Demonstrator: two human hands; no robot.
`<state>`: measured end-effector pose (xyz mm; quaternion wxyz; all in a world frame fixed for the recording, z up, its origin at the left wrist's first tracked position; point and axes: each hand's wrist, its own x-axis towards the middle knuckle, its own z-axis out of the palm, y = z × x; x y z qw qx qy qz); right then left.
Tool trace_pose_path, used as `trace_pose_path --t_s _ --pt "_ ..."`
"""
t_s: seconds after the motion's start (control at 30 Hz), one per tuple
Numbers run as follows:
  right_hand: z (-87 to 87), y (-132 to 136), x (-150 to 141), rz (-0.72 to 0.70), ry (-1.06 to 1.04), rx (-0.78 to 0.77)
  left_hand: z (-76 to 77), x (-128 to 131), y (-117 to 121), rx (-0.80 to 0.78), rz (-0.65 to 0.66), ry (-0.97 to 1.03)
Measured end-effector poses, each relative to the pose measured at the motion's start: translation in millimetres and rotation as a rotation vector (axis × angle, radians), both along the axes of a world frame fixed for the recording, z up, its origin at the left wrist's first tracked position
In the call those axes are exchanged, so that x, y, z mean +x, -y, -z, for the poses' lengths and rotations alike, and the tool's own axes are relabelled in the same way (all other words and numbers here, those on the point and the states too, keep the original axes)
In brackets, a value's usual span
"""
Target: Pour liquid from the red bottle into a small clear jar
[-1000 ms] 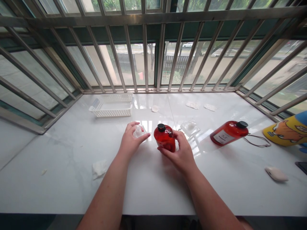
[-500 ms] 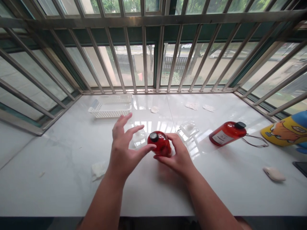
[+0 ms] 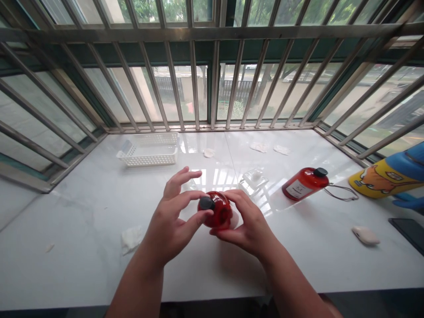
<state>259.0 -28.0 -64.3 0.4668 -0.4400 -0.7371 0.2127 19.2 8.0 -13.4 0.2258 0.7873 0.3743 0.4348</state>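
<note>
Red bottle (image 3: pixel 221 214) in right hand (image 3: pixel 249 223), well inside table edge (image 3: pixel 198 298).

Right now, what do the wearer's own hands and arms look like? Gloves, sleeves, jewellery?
Left hand and right hand both bare: no gloves. No rings seen on the visible fingers. Forearms bare too: no sleeves, watch, bracelet, cable or marking showing. Upper arms are out of frame; nail detail too small to judge.
</note>
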Motion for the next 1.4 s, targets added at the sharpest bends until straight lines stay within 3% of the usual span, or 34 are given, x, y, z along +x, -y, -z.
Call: trace_pose_path --t_s 0.1,0.2,0.33,0.4,0.5,0.57,0.67,0.77,0.93,1.07,1.13,1.23,1.4 --pt "-12.0 12.1 4.3 0.03 0.054 0.012 -8.5 3.3 8.5 0.078 0.072 -0.053" --pt "-22.2 19.0 4.7 -0.043 0.042 -0.091 -15.5 5.8 15.2 0.114 0.158 -0.109" --pt "-37.6 21.6 11.6 -0.121 0.064 -0.193 -18.9 -7.6 14.0 -0.008 0.234 -0.127" --pt "-45.9 23.3 24.3 -0.018 0.134 -0.143 -13.8 -19.7 6.8 -0.095 0.171 -0.093" --pt "-55.9 28.9 53.8 0.35 0.255 -0.091 4.8 -33.0 -9.8 -0.218 -0.126 -0.135" --pt "-59.6 33.9 76.1 0.647 0.304 -0.165 22.1 -34.6 -21.9 -0.301 -0.315 -0.266" --pt "-59.6 40.3 106.8 0.971 0.312 -0.353 46.0 -27.6 -38.2 -0.407 -0.393 -0.372" --pt "-53.9 42.8 129.7 1.045 0.279 -0.552 57.8 -17.8 -51.1 -0.472 -0.407 -0.349" --pt "-43.2 39.9 146.4 0.986 0.376 -0.736 54.1 -6.5 -54.5 -0.432 -0.433 -0.329" --pt "-41.8 36.9 153.5 0.982 0.458 -0.804 47.6 24.0 -28.0 -0.351 -0.369 -0.228" --pt "-41.9 36.5 158.0 0.971 0.442 -0.818 46.1 53.4 -8.6 -0.258 -0.211 -0.187" --pt "-39.6 37.5 166.4 0.954 0.421 -0.833 47.8 107.2 16.3 -0.262 0.062 -0.166" --pt "-20.9 39.5 189.8 0.978 0.38 -0.815 63.3 182.1 26.5 -0.212 0.236 -0.15"
